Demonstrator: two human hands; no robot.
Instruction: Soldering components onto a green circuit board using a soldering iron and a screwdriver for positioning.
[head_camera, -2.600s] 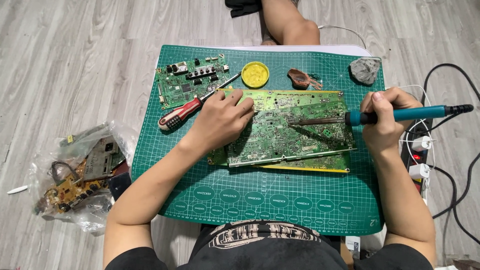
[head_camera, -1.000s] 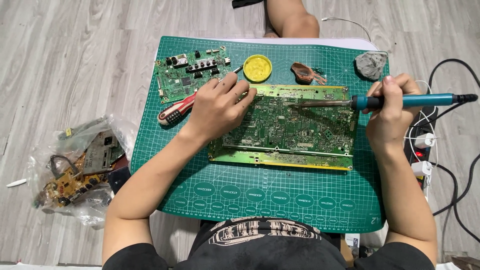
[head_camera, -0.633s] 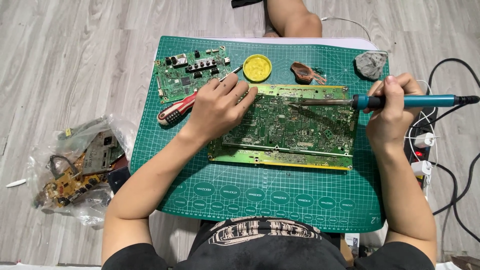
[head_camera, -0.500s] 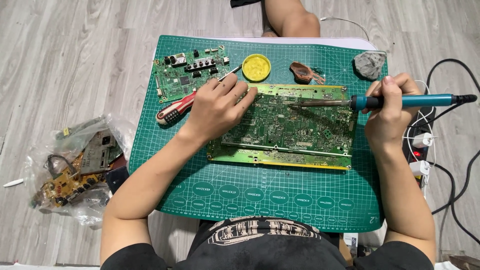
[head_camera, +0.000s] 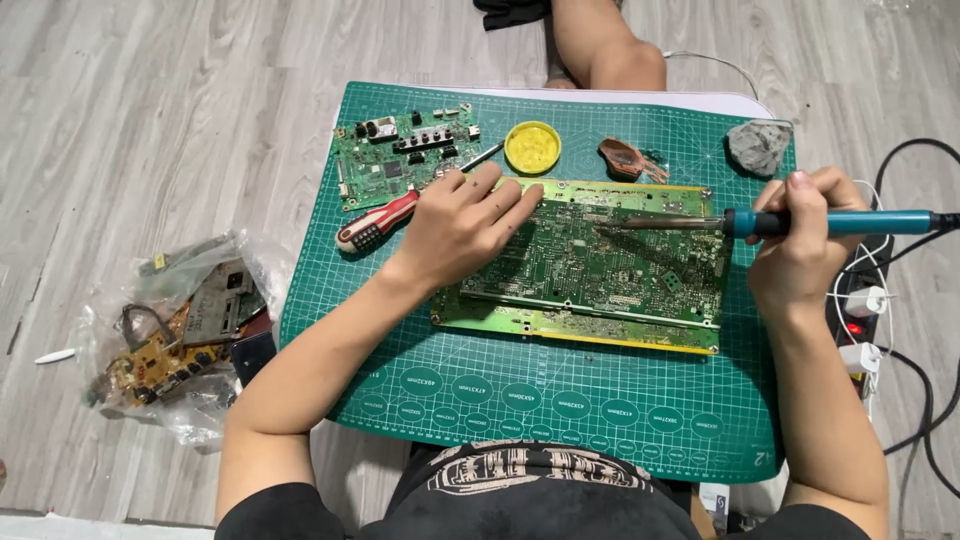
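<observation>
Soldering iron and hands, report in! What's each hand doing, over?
Left hand flat on the big green circuit board, pinning it. Right hand gripping the teal soldering iron, tip over the board's upper middle. Red screwdriver beside the left hand; nothing blocking.

The left hand (head_camera: 462, 222) covers the near-left corner of the large circuit board (head_camera: 610, 270), so what lies beneath it cannot be seen. The soldering iron (head_camera: 800, 222) runs off the right edge, its cord end cut away. Whether its tip touches the board is too fine to tell. Parts inside the crumpled plastic bag (head_camera: 180, 330) blur together. The cutting mat (head_camera: 560, 410) hides the bench.
</observation>
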